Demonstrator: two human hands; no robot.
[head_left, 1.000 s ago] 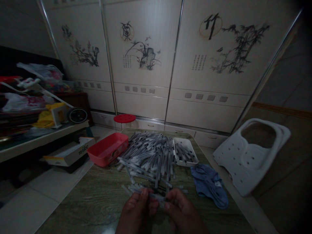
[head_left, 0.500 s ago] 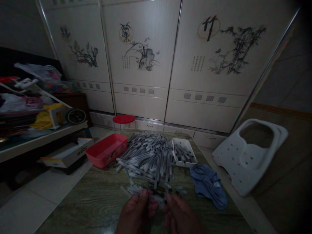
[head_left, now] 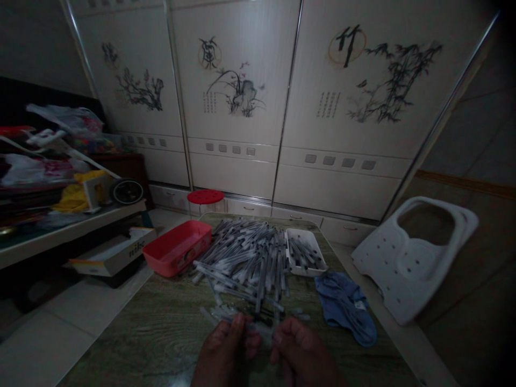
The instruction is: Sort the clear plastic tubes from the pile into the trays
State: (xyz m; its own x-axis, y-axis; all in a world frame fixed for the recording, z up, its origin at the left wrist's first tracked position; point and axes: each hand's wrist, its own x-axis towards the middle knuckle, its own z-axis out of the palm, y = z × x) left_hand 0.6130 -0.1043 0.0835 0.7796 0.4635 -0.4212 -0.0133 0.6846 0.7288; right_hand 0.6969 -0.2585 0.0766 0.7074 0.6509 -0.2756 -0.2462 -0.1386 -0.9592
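Head view: the left hand (head_left: 223, 344) pinches a clear pen-like piece (head_left: 261, 329) pointing toward the right hand (head_left: 302, 346) — probably so both can work close together — while the right's fingers are drawn in, on what I cannot tell. Heaped pens (head_left: 245, 258) lie on the tabletop (head_left: 149, 333) just beyond both hands, presumably for easy reach.

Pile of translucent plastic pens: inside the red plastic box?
No, the pen pile lies on the wood-grain tabletop between the red box and white plastic tray.
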